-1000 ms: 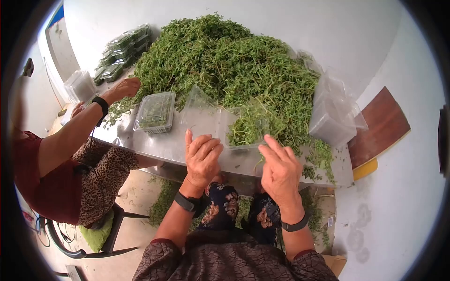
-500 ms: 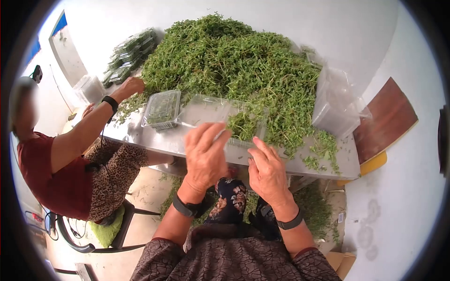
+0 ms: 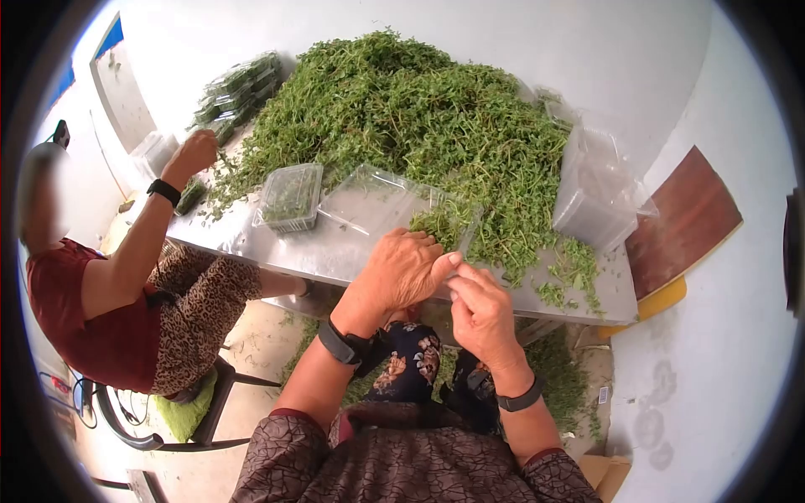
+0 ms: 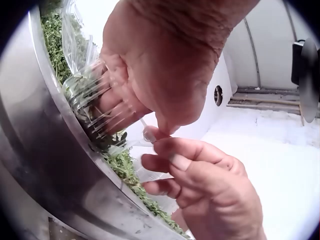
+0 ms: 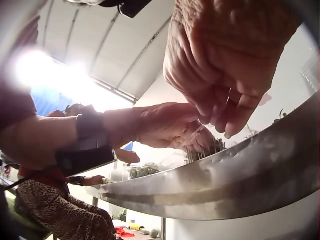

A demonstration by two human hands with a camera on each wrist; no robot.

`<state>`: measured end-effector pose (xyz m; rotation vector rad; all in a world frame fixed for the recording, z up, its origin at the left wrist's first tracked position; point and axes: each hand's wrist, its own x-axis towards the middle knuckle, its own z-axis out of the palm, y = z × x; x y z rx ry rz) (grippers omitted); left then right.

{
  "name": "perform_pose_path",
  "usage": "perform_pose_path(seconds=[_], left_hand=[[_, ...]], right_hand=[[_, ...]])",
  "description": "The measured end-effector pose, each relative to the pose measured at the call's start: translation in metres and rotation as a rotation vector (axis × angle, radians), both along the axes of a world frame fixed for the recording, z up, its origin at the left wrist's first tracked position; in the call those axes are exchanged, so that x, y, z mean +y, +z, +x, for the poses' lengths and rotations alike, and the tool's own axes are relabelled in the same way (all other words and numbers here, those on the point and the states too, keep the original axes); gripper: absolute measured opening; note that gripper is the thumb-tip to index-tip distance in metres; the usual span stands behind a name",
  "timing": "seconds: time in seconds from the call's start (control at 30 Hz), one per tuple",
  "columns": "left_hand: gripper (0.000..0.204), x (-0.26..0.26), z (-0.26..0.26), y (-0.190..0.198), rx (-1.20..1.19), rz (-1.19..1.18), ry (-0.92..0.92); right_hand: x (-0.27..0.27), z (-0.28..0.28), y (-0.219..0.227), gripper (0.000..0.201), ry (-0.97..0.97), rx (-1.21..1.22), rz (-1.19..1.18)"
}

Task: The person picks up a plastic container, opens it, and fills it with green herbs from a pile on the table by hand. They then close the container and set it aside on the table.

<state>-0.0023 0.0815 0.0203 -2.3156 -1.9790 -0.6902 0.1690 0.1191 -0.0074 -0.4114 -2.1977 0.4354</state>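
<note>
A clear hinged plastic box [image 3: 381, 201] lies with its lid folded back on the table, leafy green sprigs [image 3: 438, 223] in its near part. My left hand [image 3: 404, 270] is at its front edge. In the left wrist view the left fingers [image 4: 120, 107] curl behind the ridged clear wall [image 4: 80, 95], against the greens. Its thumb reaches across to the right fingertips. My right hand [image 3: 485, 314] pinches a thin clear strip [image 4: 145, 122] close by that thumb; what the strip is, I cannot tell.
A large heap of greens [image 3: 411, 109] covers the table's back. A closed, filled box [image 3: 289, 194] stands left, stacked filled boxes [image 3: 239, 92] farther back. Nested clear boxes [image 3: 595, 201] stand right. Another person [image 3: 101, 310] sits at left, a hand [image 3: 197, 155] over the table.
My left hand has moved right and down to the box, its thumb meeting the right fingertips. The box lid lies lower. The other person's hand has drawn back left from the heap.
</note>
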Motion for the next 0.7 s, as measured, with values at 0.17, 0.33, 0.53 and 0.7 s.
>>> perform_pose_path(seconds=[0.17,0.33,0.53,0.7], left_hand=[[0.053,0.002,0.001,0.000,0.044,0.003,0.068],[0.055,0.006,-0.001,-0.009,0.116,0.063,0.054],[0.067,0.009,0.001,-0.018,0.102,0.172,0.078],[0.068,0.008,0.002,-0.017,0.057,0.182,0.084]], right_hand=[[0.019,0.004,0.029,0.027,-0.110,0.120,-0.033],[0.040,-0.012,0.053,0.028,-0.282,-0.062,0.047],[0.085,-0.037,0.043,0.028,-0.359,-0.219,-0.003],[0.103,-0.051,0.038,0.012,-0.301,-0.369,0.016]])
